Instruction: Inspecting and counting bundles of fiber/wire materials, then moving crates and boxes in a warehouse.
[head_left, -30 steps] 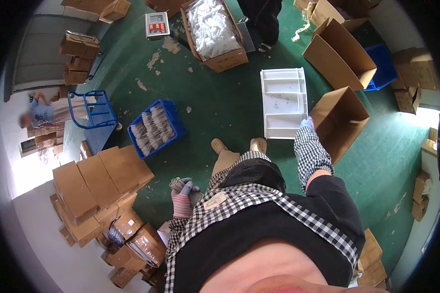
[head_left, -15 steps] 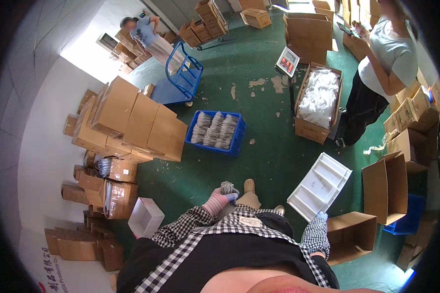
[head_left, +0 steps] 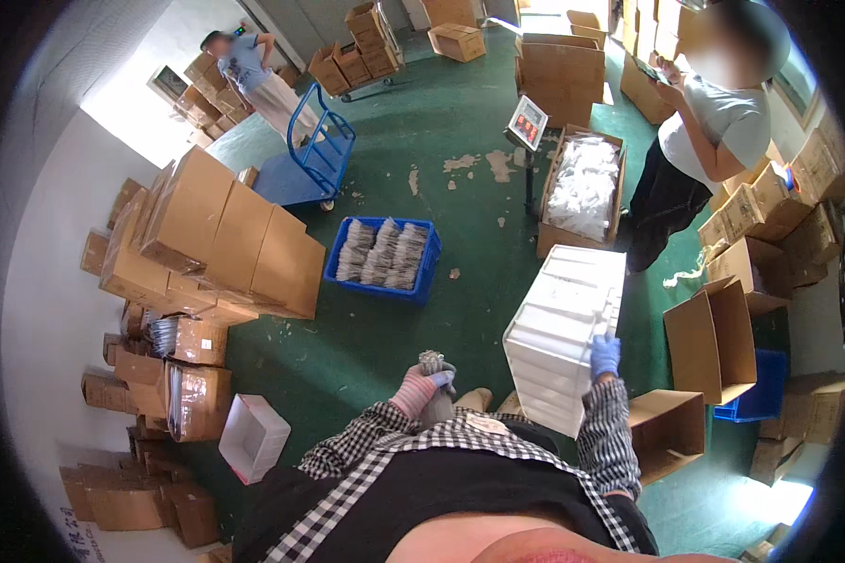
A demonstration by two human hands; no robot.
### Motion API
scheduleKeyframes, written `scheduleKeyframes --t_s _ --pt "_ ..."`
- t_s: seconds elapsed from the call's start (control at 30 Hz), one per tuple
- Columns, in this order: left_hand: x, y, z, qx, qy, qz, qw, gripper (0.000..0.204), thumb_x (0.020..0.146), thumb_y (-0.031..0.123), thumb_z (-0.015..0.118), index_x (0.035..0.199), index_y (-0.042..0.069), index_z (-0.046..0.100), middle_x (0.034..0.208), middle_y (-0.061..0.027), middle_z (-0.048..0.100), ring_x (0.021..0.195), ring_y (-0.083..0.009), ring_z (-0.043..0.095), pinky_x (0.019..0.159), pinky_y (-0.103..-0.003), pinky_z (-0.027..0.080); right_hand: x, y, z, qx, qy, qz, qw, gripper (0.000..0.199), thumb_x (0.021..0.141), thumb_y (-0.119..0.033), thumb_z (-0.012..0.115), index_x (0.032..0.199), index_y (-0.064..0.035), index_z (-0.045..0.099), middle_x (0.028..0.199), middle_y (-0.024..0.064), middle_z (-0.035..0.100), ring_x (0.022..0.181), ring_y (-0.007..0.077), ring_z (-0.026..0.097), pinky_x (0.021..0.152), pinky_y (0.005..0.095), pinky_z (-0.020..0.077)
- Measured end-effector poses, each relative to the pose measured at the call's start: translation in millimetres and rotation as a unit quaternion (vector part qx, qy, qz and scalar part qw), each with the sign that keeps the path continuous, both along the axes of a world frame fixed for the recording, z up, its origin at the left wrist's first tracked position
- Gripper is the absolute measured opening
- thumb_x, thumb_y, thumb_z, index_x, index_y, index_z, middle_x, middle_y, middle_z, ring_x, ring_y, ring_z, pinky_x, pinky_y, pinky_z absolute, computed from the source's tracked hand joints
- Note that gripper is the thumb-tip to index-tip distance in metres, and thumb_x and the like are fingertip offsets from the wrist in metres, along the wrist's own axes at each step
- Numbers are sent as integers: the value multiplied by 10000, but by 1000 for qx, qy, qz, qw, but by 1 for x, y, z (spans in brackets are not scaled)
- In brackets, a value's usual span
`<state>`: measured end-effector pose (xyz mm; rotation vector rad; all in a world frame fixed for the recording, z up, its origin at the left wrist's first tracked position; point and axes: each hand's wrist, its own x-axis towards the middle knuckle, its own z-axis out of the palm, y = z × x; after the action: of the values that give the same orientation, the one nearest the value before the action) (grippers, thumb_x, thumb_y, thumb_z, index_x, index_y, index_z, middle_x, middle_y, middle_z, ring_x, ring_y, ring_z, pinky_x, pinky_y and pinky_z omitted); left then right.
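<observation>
My left hand [head_left: 421, 392], in a pink-striped knit glove with blue-grey fingers, is closed around a bundle of thin grey pieces [head_left: 434, 360] in front of my apron. What exactly the pieces are is too small to tell. A blue-gloved hand, my right hand [head_left: 606, 357], grips the right side of a white plastic crate [head_left: 556, 340] with ribbed walls. The crate is tilted, and its inside is turned out of sight. Ahead stands a blue crate [head_left: 431, 263] holding several rows of similar grey bundles.
Stacked cartons [head_left: 238, 239] rise at the left, near a white box [head_left: 254, 439]. A blue trolley [head_left: 291, 180] is farther back. An open carton [head_left: 668, 436] lies by my right arm. Beyond are a carton of white bags [head_left: 584, 188], a scale display [head_left: 527, 123] and a standing person [head_left: 720, 131]; another person [head_left: 258, 84] stands far left.
My right hand has raised and tipped the white crate, moving it left and closer; its divided inside no longer shows. My left hand keeps the bundle. The whole view has shifted slightly.
</observation>
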<state>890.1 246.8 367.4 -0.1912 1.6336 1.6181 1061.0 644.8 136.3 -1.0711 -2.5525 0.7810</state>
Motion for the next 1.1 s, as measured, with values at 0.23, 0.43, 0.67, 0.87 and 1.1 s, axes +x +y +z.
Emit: scheduleKeyframes --t_s 0.23,0.43,0.67,0.87,1.1 --pt "-22 -11 11 4 -43 -37 998 114 848 55 677 957 30 656 772 -81 654 631 -195 650 574 -331 541 65 -112 292 -335 239 -138 901 351 872 -249 548 1029 46 656 857 39 625 768 128 515 686 282 445" --pt "-30 -24 10 12 -37 -118 992 130 852 96 693 969 47 665 833 -42 662 716 -154 634 638 -314 539 143 -172 351 188 129 17 974 442 861 -299 547 1058 93 600 941 98 637 823 154 569 680 282 454" --pt "1 -23 -5 26 -28 -208 977 146 830 96 710 961 40 677 831 -47 661 727 -151 631 644 -307 536 163 -288 434 -253 340 -202 883 470 873 -290 560 1162 80 588 923 82 623 824 160 560 713 283 461" --pt "50 14 17 31 -37 -284 958 140 815 66 696 950 47 665 828 -40 660 732 -153 632 670 -309 528 214 -322 467 -191 218 -289 912 447 830 -288 532 1059 93 571 825 119 629 726 203 587 641 315 488" --pt "119 44 -30 62 -38 -331 941 192 826 47 665 1014 21 640 826 -67 658 692 -202 643 653 -328 542 332 -322 443 -192 317 -290 882 253 867 -101 540 1062 44 612 884 103 659 778 170 618 715 298 500"
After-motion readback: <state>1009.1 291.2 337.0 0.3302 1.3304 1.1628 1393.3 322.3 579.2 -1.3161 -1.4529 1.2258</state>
